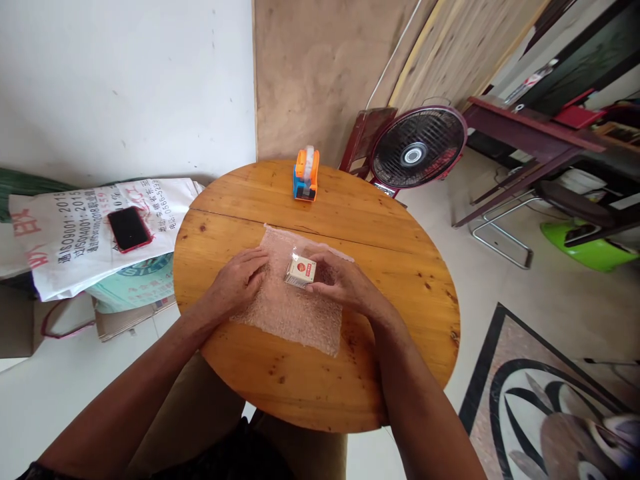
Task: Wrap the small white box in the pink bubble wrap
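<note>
Your right hand (pixel 349 283) is gripping the box (pixel 301 271) while your left hand (pixel 241 280), grip unclear, is seemingly steadying the wrap (pixel 300 320).

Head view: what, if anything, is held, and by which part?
The right hand holds the box by its right end. The left hand touches the bubble wrap at its left edge; any grip there is unclear.

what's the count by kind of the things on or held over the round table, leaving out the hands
Small box, held in the right hand: 1
Bubble wrap sheet: 1
Tape dispenser: 1
Total: 3
</note>
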{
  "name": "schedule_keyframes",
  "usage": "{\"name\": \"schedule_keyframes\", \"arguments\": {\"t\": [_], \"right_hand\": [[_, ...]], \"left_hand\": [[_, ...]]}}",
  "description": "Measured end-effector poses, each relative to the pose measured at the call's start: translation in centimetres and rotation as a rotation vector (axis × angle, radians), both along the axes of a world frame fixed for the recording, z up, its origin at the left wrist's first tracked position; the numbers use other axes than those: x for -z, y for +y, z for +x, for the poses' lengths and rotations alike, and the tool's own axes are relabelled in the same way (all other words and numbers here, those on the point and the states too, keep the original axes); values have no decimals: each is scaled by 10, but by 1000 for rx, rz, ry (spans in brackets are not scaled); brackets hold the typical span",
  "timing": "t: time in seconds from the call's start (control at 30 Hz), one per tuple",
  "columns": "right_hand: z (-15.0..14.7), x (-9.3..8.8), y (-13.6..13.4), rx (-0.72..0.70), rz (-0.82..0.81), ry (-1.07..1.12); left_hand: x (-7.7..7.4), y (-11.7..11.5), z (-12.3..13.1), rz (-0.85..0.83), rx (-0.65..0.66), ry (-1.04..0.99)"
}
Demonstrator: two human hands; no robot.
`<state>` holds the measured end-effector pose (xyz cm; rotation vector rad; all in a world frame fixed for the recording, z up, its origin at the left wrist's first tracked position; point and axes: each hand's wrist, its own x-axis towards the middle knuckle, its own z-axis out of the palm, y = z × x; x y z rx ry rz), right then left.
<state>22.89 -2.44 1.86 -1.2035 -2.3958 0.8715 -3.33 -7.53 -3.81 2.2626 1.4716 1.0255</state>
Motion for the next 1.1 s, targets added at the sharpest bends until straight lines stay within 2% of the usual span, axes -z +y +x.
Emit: {"name": "schedule_keyframes", "arguments": {"t": [0.4,0.73,1.1], "right_hand": [[-5,-8,-3,-8,5,-36],[-5,-6,-5,10,6,42],[-4,-6,-3,-19,32,-1]], "left_hand": [[-2,1,0,31,-1,28],[-4,1,-1,18,6,15],[-4,1,1,6,5,-1]]}}
